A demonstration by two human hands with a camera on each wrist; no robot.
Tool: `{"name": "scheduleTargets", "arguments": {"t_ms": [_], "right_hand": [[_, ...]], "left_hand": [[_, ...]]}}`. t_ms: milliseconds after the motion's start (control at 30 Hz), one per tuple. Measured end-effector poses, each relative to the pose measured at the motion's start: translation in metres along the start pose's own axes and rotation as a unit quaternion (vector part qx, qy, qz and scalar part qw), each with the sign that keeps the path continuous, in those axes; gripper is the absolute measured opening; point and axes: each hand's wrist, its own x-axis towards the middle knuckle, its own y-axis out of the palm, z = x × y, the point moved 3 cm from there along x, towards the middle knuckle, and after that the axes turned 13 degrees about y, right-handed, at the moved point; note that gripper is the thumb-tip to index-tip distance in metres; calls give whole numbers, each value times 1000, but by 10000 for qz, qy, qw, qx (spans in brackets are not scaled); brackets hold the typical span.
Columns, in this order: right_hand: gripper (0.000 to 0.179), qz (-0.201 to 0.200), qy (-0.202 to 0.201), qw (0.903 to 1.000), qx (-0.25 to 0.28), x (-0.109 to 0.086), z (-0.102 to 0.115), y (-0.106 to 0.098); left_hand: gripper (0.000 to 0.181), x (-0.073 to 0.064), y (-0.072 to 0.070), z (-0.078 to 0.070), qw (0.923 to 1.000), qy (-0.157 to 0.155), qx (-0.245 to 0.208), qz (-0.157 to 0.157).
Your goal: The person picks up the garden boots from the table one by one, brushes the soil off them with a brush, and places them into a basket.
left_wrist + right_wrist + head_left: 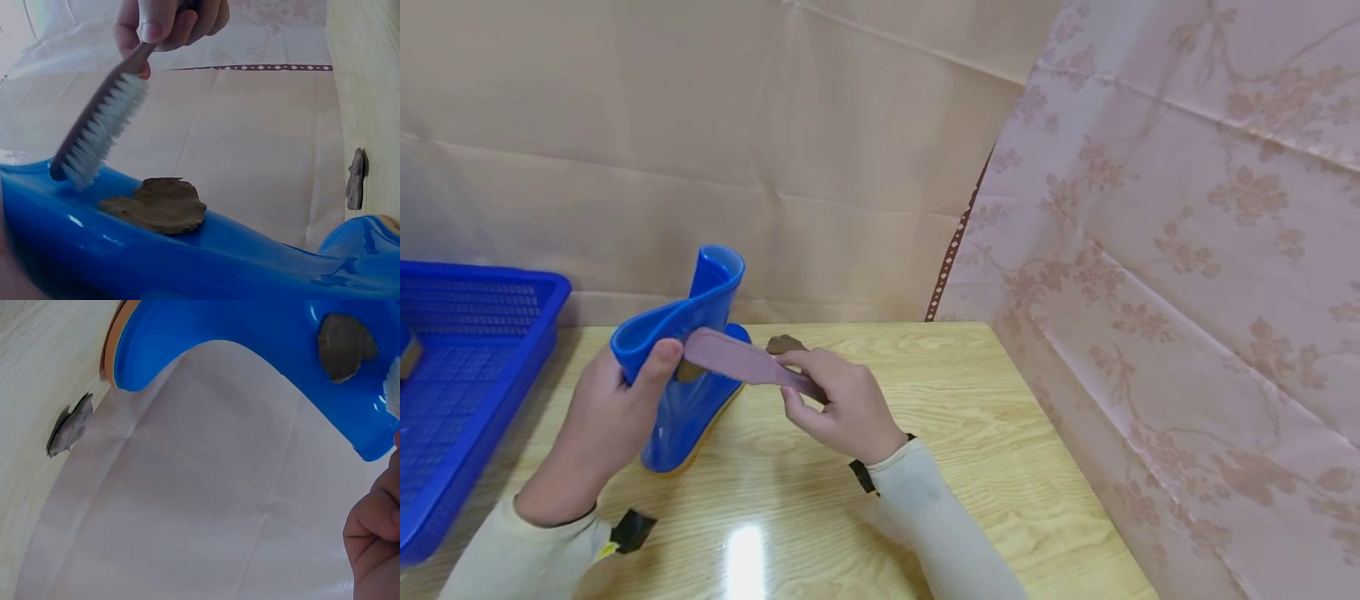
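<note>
In the head view my left hand (606, 412) grips a blue rubber boot (681, 429) by its shaft, whose top is folded inward. The boot's sole looks tan. My right hand (846, 400) holds a scrub brush (730, 354) with a mauve back by its handle. In the left wrist view the brush's white bristles (106, 128) are at the shaft, close to the boot's upper end; I cannot tell whether they touch it. A brown mud-like patch (156, 209) sticks to the shaft beside the brush. The right wrist view shows this patch (344, 347) too.
A blue plastic basket (561, 292) stands at the left, with part of a blue and tan thing (407, 350) inside. One brown lump (785, 343) lies on the wooden table (925, 417) behind my right hand. Beige and floral cloths hang around the table.
</note>
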Motion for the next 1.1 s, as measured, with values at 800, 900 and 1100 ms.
{"name": "scheduleTargets", "arguments": {"t_ms": [800, 900, 1100], "right_hand": [[36, 358, 270, 9989, -102, 0, -13, 8], [36, 403, 370, 9984, -126, 0, -16, 8], [36, 439, 421, 9981, -119, 0, -19, 7]], "left_hand": [[53, 0, -5, 17, 9951, 382, -510, 754], [56, -1, -6, 19, 9961, 281, -498, 668], [57, -1, -5, 16, 9982, 186, -459, 352]]}}
